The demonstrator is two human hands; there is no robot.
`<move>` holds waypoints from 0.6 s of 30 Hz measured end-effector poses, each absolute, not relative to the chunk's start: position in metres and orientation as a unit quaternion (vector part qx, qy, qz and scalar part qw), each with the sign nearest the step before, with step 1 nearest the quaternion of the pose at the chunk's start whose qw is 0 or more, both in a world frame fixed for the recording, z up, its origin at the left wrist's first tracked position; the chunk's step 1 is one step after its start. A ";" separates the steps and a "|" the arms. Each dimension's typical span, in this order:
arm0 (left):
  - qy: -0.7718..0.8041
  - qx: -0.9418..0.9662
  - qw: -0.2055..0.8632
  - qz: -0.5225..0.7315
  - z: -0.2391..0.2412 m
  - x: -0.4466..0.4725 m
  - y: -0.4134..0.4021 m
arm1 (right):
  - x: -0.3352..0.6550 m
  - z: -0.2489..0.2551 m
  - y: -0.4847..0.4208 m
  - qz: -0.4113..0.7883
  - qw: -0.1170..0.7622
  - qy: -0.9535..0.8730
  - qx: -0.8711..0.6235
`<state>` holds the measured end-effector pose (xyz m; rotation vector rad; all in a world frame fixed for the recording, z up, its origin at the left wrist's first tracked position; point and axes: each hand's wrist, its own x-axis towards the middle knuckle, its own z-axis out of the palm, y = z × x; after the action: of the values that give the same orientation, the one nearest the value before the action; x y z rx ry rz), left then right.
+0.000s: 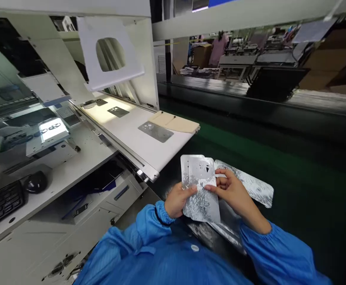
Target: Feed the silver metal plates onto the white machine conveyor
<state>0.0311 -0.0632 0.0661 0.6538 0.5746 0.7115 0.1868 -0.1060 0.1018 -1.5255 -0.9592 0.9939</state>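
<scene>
Both my hands hold a small stack of thin silvery metal plates (201, 190) with cut-out holes, upright in front of my chest. My left hand (177, 200) grips the stack's lower left edge, thumb on its face. My right hand (232, 192) pinches the right edge, fingers curled round it. Another silvery plate (254, 188) sticks out to the right behind my right hand. I wear blue sleeves (149, 225).
A white machine conveyor (137, 138) to the left carries a grey plate (155, 131), a dark plate (118, 111) and a beige pad (175, 122). A keyboard (0, 204) and mouse (35, 182) lie on a shelf. A dark green belt (280, 158) runs ahead. A person stands far back (219, 47).
</scene>
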 end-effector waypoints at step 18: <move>0.287 0.348 0.820 0.352 0.083 0.045 -0.073 | 0.222 0.129 -0.127 0.498 0.499 -0.369 -0.605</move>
<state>0.0451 -0.0726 0.0831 0.7418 0.6113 0.7495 0.2216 -0.1270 0.1292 -1.4631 -0.8932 1.2054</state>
